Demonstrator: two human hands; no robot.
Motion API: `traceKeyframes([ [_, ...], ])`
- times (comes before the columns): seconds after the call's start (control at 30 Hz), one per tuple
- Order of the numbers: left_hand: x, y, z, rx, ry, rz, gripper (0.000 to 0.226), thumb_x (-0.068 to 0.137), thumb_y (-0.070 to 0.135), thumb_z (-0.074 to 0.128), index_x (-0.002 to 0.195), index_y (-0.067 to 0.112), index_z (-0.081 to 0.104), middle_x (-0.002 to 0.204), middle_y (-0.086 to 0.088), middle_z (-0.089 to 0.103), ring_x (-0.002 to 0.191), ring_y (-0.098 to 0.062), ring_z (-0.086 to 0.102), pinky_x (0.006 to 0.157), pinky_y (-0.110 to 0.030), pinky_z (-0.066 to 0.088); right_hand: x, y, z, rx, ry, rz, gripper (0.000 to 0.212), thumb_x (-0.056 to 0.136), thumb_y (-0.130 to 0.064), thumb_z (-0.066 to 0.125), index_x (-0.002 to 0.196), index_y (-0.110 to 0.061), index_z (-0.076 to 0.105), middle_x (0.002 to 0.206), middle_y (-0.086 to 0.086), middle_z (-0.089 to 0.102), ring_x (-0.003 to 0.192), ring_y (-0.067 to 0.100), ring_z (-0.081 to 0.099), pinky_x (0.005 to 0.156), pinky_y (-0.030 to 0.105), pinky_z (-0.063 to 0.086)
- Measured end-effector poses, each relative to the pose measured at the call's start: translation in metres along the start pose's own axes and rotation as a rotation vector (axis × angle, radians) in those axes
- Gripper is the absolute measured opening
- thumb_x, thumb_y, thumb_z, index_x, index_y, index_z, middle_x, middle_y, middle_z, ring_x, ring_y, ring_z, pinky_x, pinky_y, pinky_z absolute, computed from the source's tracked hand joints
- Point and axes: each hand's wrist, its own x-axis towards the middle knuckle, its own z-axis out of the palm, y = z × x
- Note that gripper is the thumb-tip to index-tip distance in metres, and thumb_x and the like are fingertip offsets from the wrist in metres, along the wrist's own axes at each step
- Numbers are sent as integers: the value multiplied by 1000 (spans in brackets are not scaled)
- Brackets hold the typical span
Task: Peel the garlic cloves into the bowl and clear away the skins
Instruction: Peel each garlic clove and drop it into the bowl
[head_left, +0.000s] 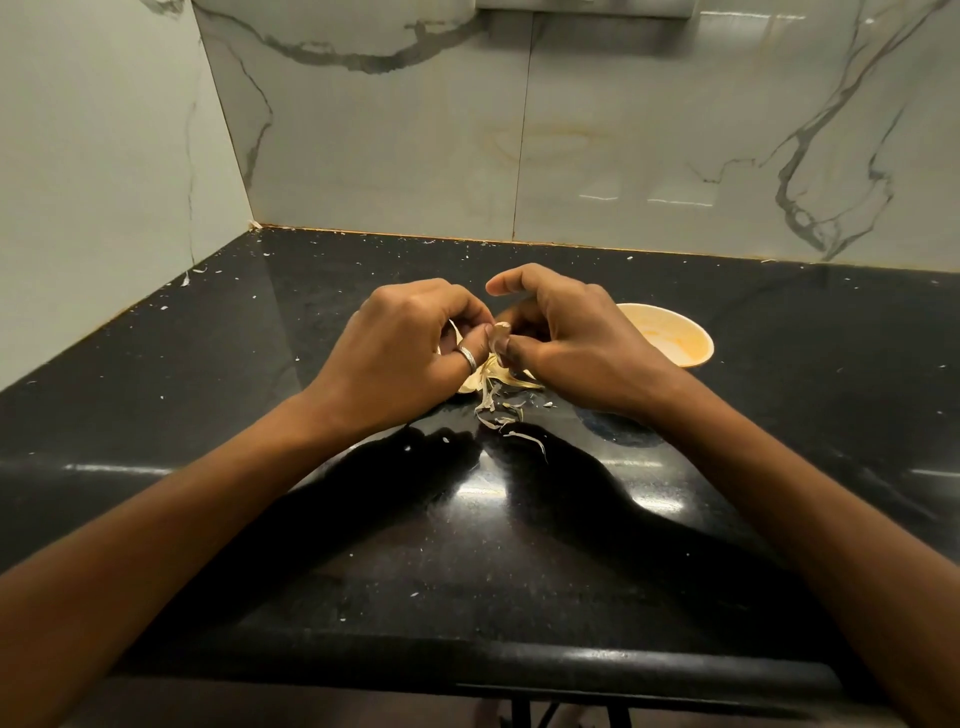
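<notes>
- Here, the left hand (410, 343) and right hand (566, 338) both pinch one garlic clove (501, 328) between curled fingers (467, 312).
- Skins (501, 400) litter the table (831, 364) beneath; the bowl (670, 338) sits just beside the right hand.

Right hand (576, 345) hides part of the bowl (698, 338); the clove (502, 328) barely shows

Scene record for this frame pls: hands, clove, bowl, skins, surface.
left hand: pinches the garlic clove
right hand: pinches the same clove from the other side
clove position: held above the skins, not over the bowl
bowl: upright on the counter, beyond the right hand; contents unclear
skins: loose pile on the counter under the hands
counter: black, glossy, scattered with pale flecks
</notes>
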Motion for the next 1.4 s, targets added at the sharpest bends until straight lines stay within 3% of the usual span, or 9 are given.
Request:
traceKeyframes([
  [0.17, -1, 0, -1, 57, -22, 15, 27, 92, 37, 54, 92, 15, 69, 79, 5, 63, 68, -16, 59, 60, -43, 52, 0, -2, 1, 3, -20, 8, 49, 96, -6, 63, 142, -12, 48, 86, -1, 71, 75, 12, 63, 71, 24, 52],
  [0.6, 1, -3, -1, -7, 2, -84, 22, 89, 36, 55, 89, 18, 67, 76, 8, 62, 68, -12, 58, 61, -44, 52, -1, -3, -2, 44, -68, 13, 52, 96, -4, 62, 144, -14, 44, 86, -3, 71, 80, 12, 66, 74, 27, 55],
  [0.8, 2, 3, -3, -56, 21, -43, 19, 88, 29, 66, 97, 15, 76, 80, 4, 71, 65, -12, 64, 62, -34, 54, 0, -1, -3, 30, -25, 16, 36, 95, -10, 67, 128, -14, 53, 90, 1, 74, 83, 19, 71, 80, 38, 60],
  [1.0, 2, 3, -3, -95, -2, -44, 19, 89, 27, 72, 103, 15, 77, 85, 7, 73, 67, -10, 67, 64, -28, 56, 2, 3, -2, 45, 37, 7, 17, 93, -12, 73, 107, -13, 63, 90, 1, 77, 81, 11, 75, 80, 42, 62],
  [1.13, 2, 5, -3, -184, -33, -169, 17, 90, 22, 76, 105, 14, 74, 82, 12, 70, 66, -2, 67, 60, -17, 54, 3, 5, -3, 81, 76, 25, 13, 91, -13, 76, 100, -11, 66, 85, 3, 78, 78, 13, 76, 80, 44, 63],
  [1.27, 5, 7, -5, -437, -115, -393, 35, 84, 30, 77, 113, 13, 68, 96, -3, 72, 79, -20, 73, 51, -31, 59, 5, 7, -3, 143, 95, 43, 9, 93, -11, 74, 99, -8, 68, 86, 6, 78, 80, 15, 77, 82, 41, 63],
  [1.4, 5, 10, -3, -545, -154, -471, 27, 86, 23, 76, 110, 17, 67, 99, -7, 71, 87, -23, 73, 54, -32, 61, 7, 9, -3, 185, 102, 51, 8, 93, -15, 73, 100, -12, 72, 89, 5, 77, 84, 14, 76, 79, 33, 60],
])
